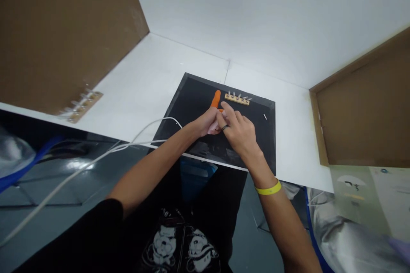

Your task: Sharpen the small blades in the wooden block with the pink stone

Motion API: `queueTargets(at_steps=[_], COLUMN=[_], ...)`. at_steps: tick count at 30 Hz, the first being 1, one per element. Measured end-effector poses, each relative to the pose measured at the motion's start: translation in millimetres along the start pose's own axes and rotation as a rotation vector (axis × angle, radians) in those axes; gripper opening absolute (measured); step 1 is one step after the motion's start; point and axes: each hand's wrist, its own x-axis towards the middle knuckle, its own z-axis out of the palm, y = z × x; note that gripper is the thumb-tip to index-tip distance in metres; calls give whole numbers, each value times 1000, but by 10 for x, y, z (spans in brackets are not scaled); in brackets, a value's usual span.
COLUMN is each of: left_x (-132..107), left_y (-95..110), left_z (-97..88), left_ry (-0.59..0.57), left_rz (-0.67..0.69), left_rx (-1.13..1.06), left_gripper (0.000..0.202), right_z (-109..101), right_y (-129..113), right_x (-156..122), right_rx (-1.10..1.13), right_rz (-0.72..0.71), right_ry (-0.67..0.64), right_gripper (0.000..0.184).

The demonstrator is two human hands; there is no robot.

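My left hand (209, 121) is closed around an orange, finger-shaped piece (216, 99) that sticks out past the hand toward the back of the black mat (179, 102). Pressed up against it, my right hand (239, 130) has its thumb and index finger bent together over the left fingers. A bit of orange shows between the hands; whatever the right fingertips pinch is hidden. Just beyond the hands stands a small wooden strip (237, 99) with several clear, upright tips. To the right a short whitish stick (265, 116) lies on the mat.
A second wooden strip (83, 107) with clear tips is at the table's left edge. White cables (121, 147) run over the front edge toward the mat. Brown boards (365, 106) and white panels enclose the white table (293, 136).
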Motion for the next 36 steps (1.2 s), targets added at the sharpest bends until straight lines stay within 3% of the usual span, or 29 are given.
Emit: queueTargets(at_steps=[5,8,10,14,18,22,24,29,32,36], left_x=[72,162,254,458,606,718,767,824,802,736], left_y=[-161,-198,-203,-184,-142,-134,-160,-242,-241,-220], left_z=[-135,-356,-494,-646,-636,-563,-543,-570,-593,-594], left_ry=[190,328,417,601,719,745,766,861,851,801], left_rz=[-47,-37,-20,42,64,123,186,285,329,414], left_rx=[93,217,308,482,652,813,936,1051,1031,1029], left_gripper=[53,51,49,46,57,81,85,79,75,64], right_z=[84,209,342,627,805,852,853,878,917,926], right_y=[109,455,794,1466,1804,1849,1839,1814,1780,1676], right_x=[-411,-669,-753,-677,-466,-363,-358,-324,-238,-119], right_rx=[18,166,372,470,552,565,547,575,597,550], right_rz=[152,437,703,821,821,798,792,761,733,746], right_ry=[131,6,-109,-116,-157,-187,-179,-199,-220,-189], right_gripper=[40,48,73,99,109,107,105,112,115,105])
